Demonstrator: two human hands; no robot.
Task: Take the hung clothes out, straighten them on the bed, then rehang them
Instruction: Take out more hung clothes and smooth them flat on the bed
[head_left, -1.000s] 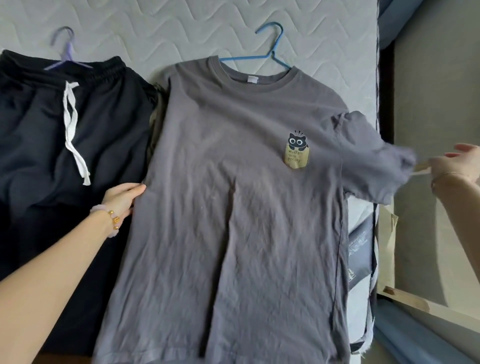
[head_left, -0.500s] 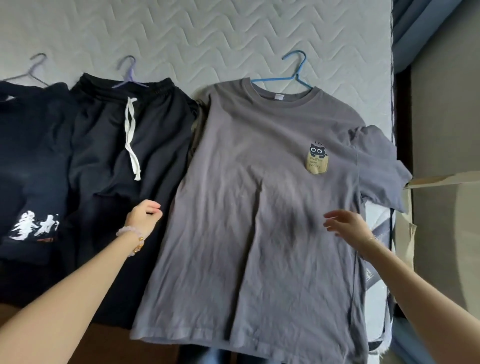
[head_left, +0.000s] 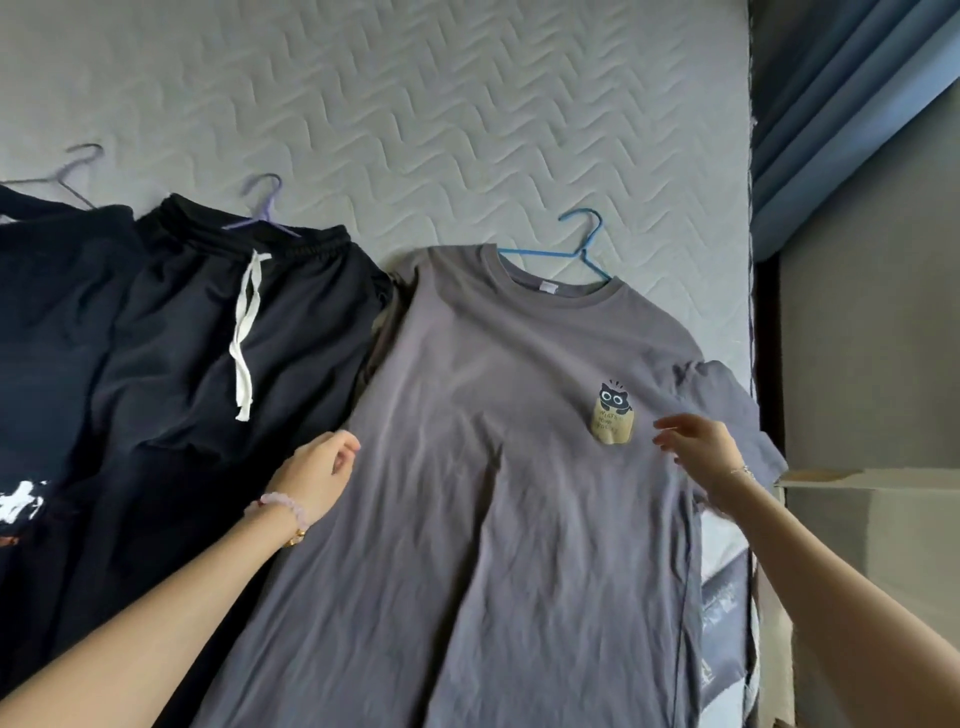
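Note:
A grey T-shirt (head_left: 488, 467) with a small cat print lies flat on the quilted bed (head_left: 415, 104), still on its blue hanger (head_left: 576, 249). My left hand (head_left: 317, 473) rests at the shirt's left side edge, fingers curled loosely; whether it pinches the cloth is unclear. My right hand (head_left: 701, 457) hovers with fingers apart over the shirt's right side, just right of the cat print, holding nothing. The shirt's right sleeve (head_left: 727, 410) reaches the bed's edge.
Black drawstring shorts (head_left: 208, 364) on a purple hanger (head_left: 260, 213) lie left of the shirt. A dark garment with white print (head_left: 47, 364) on a grey hanger lies further left. A cardboard box (head_left: 872, 519) and blue curtain (head_left: 831, 104) stand right of the bed.
My right hand let go of the sleeve at the bed's edge and moved left over the shirt near the cat print. The view drew back and shifted left, showing more garments.

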